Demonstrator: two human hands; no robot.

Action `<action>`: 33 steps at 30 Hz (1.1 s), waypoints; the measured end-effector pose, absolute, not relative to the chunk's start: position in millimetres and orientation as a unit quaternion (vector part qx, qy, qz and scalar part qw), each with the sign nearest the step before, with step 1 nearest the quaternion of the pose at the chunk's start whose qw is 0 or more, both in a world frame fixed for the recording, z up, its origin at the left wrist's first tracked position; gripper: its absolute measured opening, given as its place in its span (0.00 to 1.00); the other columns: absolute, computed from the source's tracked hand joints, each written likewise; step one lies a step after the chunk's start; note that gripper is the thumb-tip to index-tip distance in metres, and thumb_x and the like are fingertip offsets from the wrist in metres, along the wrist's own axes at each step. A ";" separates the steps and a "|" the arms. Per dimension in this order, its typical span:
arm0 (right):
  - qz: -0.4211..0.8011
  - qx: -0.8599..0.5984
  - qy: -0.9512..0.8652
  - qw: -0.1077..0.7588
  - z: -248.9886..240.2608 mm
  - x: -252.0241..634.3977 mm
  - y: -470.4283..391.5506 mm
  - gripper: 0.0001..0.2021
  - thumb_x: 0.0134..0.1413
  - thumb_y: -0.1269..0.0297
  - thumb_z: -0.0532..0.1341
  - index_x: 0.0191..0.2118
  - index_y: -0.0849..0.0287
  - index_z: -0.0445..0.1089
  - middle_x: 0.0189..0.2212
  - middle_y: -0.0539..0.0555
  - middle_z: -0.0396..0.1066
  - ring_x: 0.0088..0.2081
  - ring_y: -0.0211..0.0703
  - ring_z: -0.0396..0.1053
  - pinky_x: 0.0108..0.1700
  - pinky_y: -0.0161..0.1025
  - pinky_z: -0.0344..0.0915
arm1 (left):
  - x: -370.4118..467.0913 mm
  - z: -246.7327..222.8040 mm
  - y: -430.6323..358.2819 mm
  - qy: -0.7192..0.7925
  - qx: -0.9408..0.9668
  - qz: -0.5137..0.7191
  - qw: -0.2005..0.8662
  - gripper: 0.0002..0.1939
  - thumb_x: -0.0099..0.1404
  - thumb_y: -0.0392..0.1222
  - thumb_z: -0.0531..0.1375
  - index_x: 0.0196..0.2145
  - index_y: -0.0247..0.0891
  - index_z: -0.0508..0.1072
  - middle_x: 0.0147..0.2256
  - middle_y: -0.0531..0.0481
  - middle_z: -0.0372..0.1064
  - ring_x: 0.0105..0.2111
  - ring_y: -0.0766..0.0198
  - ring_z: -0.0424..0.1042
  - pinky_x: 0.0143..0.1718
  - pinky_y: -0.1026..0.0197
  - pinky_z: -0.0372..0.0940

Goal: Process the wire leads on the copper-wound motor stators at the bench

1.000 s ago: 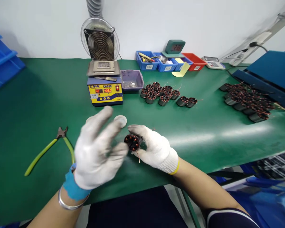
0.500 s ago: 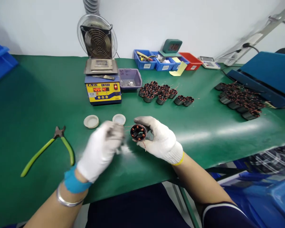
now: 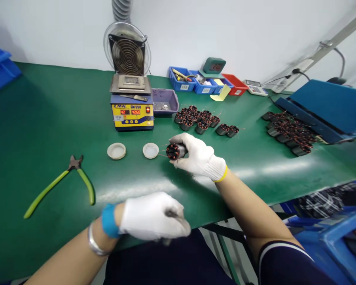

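Green table (image 3: 243, 178): R hand (image 3: 195, 155) fingers clamped on wound core (image 3: 177, 151); L hand (image 3: 156, 217) fingers curled, contents unclear.

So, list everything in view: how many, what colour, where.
Held coil: one, dark, centre
Loose coils: many, dark, middle and right
Pliers: one, green, left
Dishes: two, whitish, centre
Machine: one, blue-yellow, back
Tool: one, brownish, on machine
Fan: one, black, above machine
Hose: one, grey, above fan
Tray: one, purple, beside machine
Bins: three blue, one red, back
Clock: one, green, on bins
Note: one, yellow, by bins
Calculator: one, white, back right
Stand: one, blue, right
Crates: several, blue, left and lower right
Table: one, green, below
Left hand: one, white-gloved, low
Right hand: one, white-gloved, centre
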State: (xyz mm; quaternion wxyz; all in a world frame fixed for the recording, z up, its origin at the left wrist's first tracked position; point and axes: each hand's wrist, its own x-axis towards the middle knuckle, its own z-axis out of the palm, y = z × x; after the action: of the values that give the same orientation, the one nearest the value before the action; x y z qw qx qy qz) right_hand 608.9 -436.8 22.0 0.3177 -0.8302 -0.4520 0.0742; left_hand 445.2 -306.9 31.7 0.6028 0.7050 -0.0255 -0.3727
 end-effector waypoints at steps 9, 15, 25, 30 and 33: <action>0.086 -0.856 -0.491 0.140 27.7 622.4 -397.5 0.30 0.44 0.68 0.71 0.56 0.54 0.68 0.50 0.51 0.70 0.50 0.52 0.69 0.45 0.41 0.69 | 454.7 -4.0 -320.1 -0.005 0.752 -0.329 0.572 0.14 0.60 0.53 0.56 0.29 0.40 0.71 0.22 0.54 0.68 0.21 0.64 0.65 0.25 0.63 0.60; 0.089 -0.857 -0.477 0.173 25.1 624.0 -400.4 0.30 0.45 0.68 0.72 0.57 0.54 0.68 0.50 0.50 0.70 0.49 0.50 0.69 0.49 0.41 0.68 | 453.9 -4.5 -322.8 -0.024 0.793 -0.282 0.540 0.13 0.58 0.52 0.57 0.27 0.40 0.72 0.23 0.53 0.70 0.21 0.64 0.63 0.23 0.62 0.56; -0.108 -0.815 -0.562 -0.097 35.9 609.5 -381.8 0.16 0.67 0.62 0.56 0.58 0.52 0.65 0.52 0.56 0.66 0.45 0.53 0.64 0.37 0.42 0.60 | 454.8 -3.3 -323.1 -0.023 0.810 -0.266 0.522 0.16 0.60 0.54 0.56 0.25 0.40 0.71 0.22 0.52 0.69 0.21 0.64 0.62 0.24 0.60 0.56; -0.100 -0.811 -0.557 -0.149 32.6 600.4 -376.4 0.16 0.72 0.63 0.46 0.57 0.51 0.65 0.53 0.57 0.65 0.43 0.51 0.62 0.32 0.42 0.54 | 454.0 -0.4 -323.9 -0.004 0.823 -0.271 0.499 0.16 0.60 0.56 0.55 0.27 0.41 0.71 0.24 0.52 0.70 0.24 0.62 0.65 0.26 0.61 0.56; -0.109 -0.817 -0.550 -0.135 42.2 607.1 -375.4 0.17 0.71 0.64 0.47 0.59 0.51 0.63 0.54 0.58 0.63 0.43 0.52 0.62 0.35 0.43 0.57 | 453.1 1.5 -325.4 0.003 0.824 -0.250 0.508 0.16 0.60 0.56 0.55 0.33 0.43 0.74 0.27 0.53 0.72 0.26 0.62 0.66 0.26 0.62 0.57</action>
State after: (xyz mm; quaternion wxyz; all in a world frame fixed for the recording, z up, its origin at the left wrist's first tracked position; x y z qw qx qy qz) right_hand 607.1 -375.4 42.2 -0.1347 -0.8167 -0.5505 -0.1088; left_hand 453.1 -325.4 1.5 0.5080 0.8244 0.0030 -0.2497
